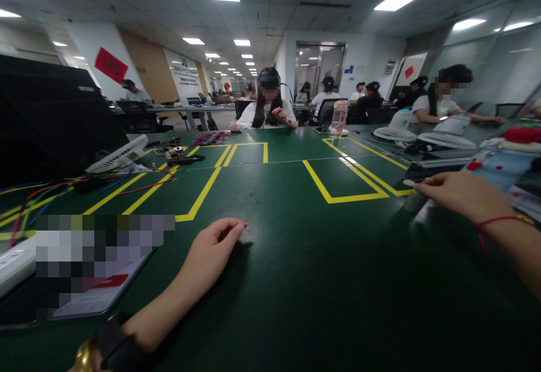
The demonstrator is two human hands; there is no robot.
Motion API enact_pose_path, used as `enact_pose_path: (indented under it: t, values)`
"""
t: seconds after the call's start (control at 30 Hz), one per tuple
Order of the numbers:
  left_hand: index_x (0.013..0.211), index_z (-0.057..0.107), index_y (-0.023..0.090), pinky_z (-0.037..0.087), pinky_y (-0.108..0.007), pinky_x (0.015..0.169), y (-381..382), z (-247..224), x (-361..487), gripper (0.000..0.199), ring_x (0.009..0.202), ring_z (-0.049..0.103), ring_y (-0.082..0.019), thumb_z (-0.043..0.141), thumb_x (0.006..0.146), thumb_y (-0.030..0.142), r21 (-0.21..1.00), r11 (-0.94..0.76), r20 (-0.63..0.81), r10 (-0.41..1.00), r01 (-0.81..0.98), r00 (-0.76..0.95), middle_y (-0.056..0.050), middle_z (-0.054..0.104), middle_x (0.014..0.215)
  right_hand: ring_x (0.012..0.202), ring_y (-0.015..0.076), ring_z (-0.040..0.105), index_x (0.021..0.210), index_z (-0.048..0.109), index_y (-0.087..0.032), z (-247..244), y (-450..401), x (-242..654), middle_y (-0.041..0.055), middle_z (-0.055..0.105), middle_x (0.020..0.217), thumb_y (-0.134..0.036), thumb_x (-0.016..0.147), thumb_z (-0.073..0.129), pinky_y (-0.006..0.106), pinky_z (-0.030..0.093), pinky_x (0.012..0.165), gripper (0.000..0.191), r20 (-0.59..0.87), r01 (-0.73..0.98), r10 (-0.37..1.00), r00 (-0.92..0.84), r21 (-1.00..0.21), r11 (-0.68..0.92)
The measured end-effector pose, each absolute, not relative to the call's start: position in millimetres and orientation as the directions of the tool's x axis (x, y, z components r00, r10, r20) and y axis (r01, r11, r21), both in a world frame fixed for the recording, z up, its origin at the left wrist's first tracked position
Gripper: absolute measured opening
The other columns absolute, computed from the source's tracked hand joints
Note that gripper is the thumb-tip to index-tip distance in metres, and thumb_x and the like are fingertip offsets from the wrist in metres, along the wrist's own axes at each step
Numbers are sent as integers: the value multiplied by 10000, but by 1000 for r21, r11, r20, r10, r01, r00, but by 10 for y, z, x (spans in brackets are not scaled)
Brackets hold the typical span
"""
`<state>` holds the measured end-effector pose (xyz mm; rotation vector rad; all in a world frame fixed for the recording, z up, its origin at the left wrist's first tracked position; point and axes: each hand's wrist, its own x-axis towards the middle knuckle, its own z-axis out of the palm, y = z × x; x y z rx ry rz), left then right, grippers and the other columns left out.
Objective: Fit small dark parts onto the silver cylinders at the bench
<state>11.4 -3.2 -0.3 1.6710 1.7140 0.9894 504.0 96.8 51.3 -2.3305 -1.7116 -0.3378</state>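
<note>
Leftmost first, twelve o'clock being straight ahead of the wearer. At ten o'clock, a flat tablet-like thing [95, 299] lies on the green table [279, 259], partly masked by pixelation. Just beside it, left wrist wears a dark band [114, 338]; forearm slants in from low left, pointing toward one o'clock. Left hand [215, 242] at eleven o'clock, low over the tabletop, thumb side up. Fingers curled and narrow, thumb tip drawn in against the index. At twelve, a co-worker [264, 110] sits across the table. Right hand [462, 191] near two o'clock, back of hand up, well apart from the left; forearm reaches in toward ten. Fingertips narrow, holding the upper end of a grey object [415, 204], which tilts at the table; blurred, so whether it touches cannot be told. Red cord [499, 221] circles the right wrist.
</note>
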Motion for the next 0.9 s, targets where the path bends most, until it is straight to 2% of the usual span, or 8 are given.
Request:
enact_pose_path:
  t: [0.13,0.3,0.43,0.5,0.57,0.7,0.8,0.9]
  values:
    - [965,660,219,414,-304,685,-25,-10,113,355,778,583,-213,488,808,487,805,-38,110,990,592,-87,-30,675,882,782,239,533,933,661,-211,582,919,4952,133,632,969,-756,630,456,348,333,660,656,190,944,924,331,-59,-326]
    - [965,668,222,419,-302,686,-22,-18,110,352,785,588,-217,492,802,479,810,-38,113,989,585,-93,-32,683,879,717,221,522,847,619,-180,530,924,4885,128,622,850,-593,660,548,339,334,619,459,175,954,940,292,10,-299]
    - [962,664,220,419,-301,686,-20,-24,118,350,778,588,-213,488,809,481,803,-49,124,989,595,-86,-30,681,874,705,205,530,816,583,-158,503,916,4766,130,614,807,-500,707,541,326,353,615,361,216,965,942,256,-3,-261]
    - [961,661,221,420,-302,698,-17,-28,120,350,792,588,-210,485,814,486,803,-52,127,988,594,-85,-30,678,895,730,195,543,825,571,-157,517,846,4572,121,618,831,-490,718,549,315,377,634,350,282,984,943,175,-82,-158]
    - [955,661,219,423,-302,708,-14,-28,120,353,808,588,-211,486,815,492,803,-52,128,988,594,-86,-30,677,907,730,171,559,861,564,-160,519,709,4254,97,623,850,-476,729,564,293,413,645,342,341,968,939,46,-248,43]
    - [944,663,223,424,-301,706,-16,-20,118,352,806,589,-210,482,818,496,797,-52,127,988,602,-83,-24,679,894,828,148,593,982,556,-179,415,267,3430,68,625,970,-397,758,588,266,484,727,314,381,668,876,-295,-573,475]
    - [951,662,224,426,-305,708,-13,-25,122,350,811,590,-212,481,817,492,795,-58,130,989,603,-76,-26,679,901,958,142,575,1023,547,-197,276,-62,2954,59,603,1069,-288,781,582,281,474,844,261,407,469,772,-488,-624,626]
    - [965,658,213,431,-317,714,-6,-36,125,358,822,589,-220,481,815,486,803,-56,127,989,594,-78,-39,676,924,1010,131,556,1030,536,-208,158,-243,2754,48,588,1105,-241,786,576,288,452,902,249,389,379,722,-572,-656,653]
